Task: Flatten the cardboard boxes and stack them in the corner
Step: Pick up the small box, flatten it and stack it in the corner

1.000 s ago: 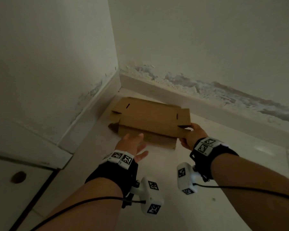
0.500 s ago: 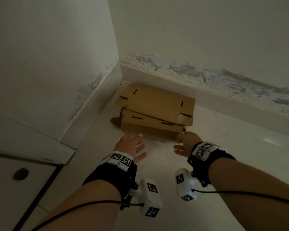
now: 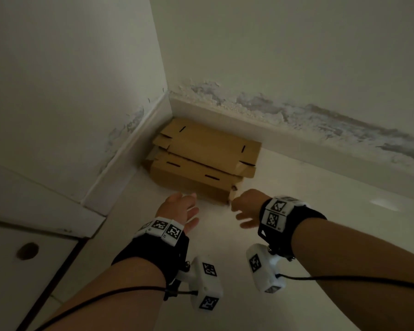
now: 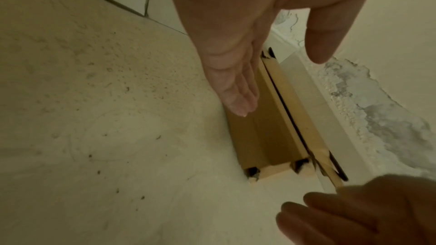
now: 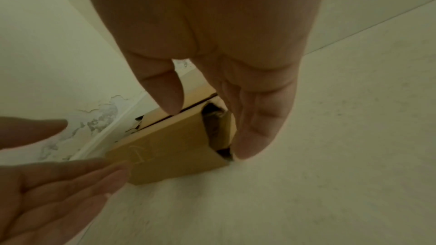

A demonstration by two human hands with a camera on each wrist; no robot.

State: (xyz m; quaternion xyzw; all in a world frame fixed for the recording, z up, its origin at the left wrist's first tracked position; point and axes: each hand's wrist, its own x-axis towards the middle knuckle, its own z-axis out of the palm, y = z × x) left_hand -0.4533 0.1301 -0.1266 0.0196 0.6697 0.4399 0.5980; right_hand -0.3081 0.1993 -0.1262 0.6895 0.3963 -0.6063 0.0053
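A stack of flattened brown cardboard boxes (image 3: 201,161) lies on the floor in the corner where the two walls meet; the top box (image 3: 208,144) sits slightly farther back than those under it. My left hand (image 3: 179,207) hovers at the stack's near edge with straight fingers (image 4: 238,98) and holds nothing. My right hand (image 3: 245,206) is at the stack's near right corner, its fingers (image 5: 254,137) straight, close to the cardboard (image 5: 174,144) and gripping nothing. In the left wrist view the stack (image 4: 266,133) shows edge-on.
White skirting (image 3: 296,149) runs along both walls, with peeling, stained paint (image 3: 320,115) above it on the right wall. A white panel with a round hole (image 3: 28,250) lies at the lower left. The pale floor (image 3: 237,306) spreads beneath my arms.
My right hand let go of the top box, which now lies on the stack pushed back into the corner. Both hands have drawn back to the stack's near edge.
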